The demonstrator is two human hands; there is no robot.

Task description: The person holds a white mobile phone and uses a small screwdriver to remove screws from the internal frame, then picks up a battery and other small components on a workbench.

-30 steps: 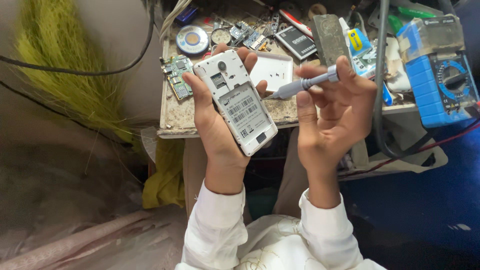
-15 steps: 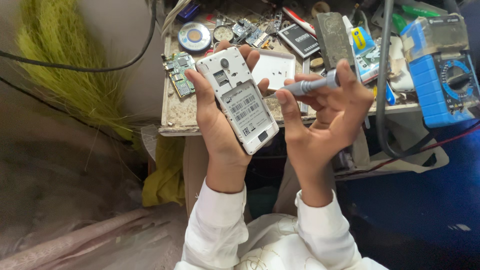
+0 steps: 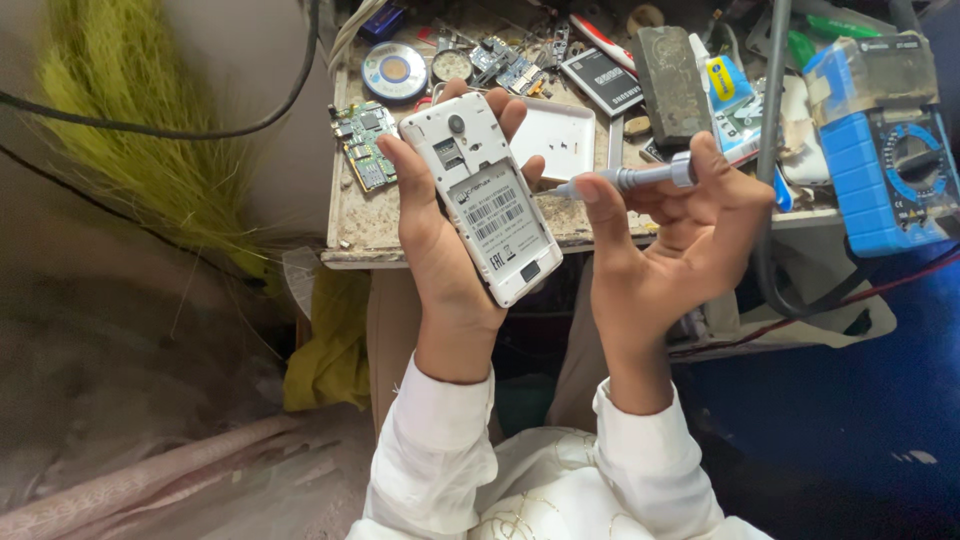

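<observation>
Cluttered with parts, the grimy tabletop [image 3: 350, 240] sits in front of you, carrying a green circuit board [image 3: 362, 150], a round tin [image 3: 395, 70], a white back cover [image 3: 556, 135] lying flat, a dark battery [image 3: 605, 80] and, at the right edge, a blue multimeter [image 3: 890, 180]. Your left hand [image 3: 440, 250] holds a white phone [image 3: 487, 195] with its back removed (label and slots face you), fingers wrapped around both long edges, lifted above the tabletop's front edge. Your right hand [image 3: 680, 250] has its grip closed on a slim grey screwdriver [image 3: 630, 178], pinched between thumb and fingertips, lying roughly level with its tip pointing left, just beside the phone's right edge. White sleeves [image 3: 440, 460] cover both your wrists.
</observation>
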